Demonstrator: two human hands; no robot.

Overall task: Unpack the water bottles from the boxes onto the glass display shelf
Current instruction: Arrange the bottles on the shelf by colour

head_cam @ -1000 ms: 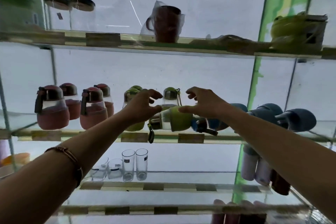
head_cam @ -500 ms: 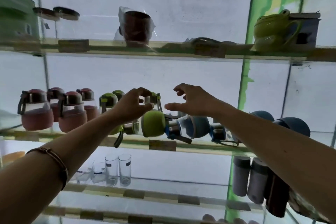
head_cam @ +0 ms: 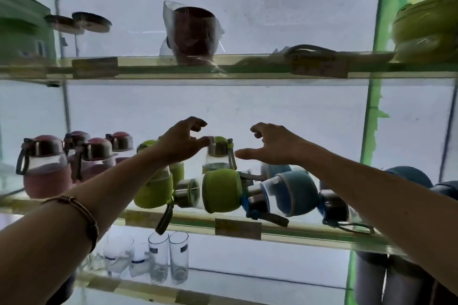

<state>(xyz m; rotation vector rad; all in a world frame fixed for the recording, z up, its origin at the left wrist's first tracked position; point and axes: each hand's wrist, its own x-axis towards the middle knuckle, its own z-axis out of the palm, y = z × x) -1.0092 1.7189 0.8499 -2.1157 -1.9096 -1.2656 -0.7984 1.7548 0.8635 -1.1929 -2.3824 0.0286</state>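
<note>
On the middle glass display shelf (head_cam: 309,234), a green water bottle (head_cam: 220,190) lies on its side — long axis along the shelf edge, steel cap pointing left — touching a toppled blue bottle (head_cam: 290,193) to its right. Behind them an upright green bottle (head_cam: 218,153) stands. Left hand (head_cam: 182,142) and right hand (head_cam: 275,145) flank its cap, fingers loosely curled, gripping nothing — the left thumb seems to touch it.

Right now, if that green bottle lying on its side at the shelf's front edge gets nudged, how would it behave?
The green bottle lies on its side on the glass shelf, so its rounded body would probably roll. Its strap hangs over the edge and looks floppy. The clear upper part may be breakable, and it sits near the edge, so a fall seems possible.
</note>
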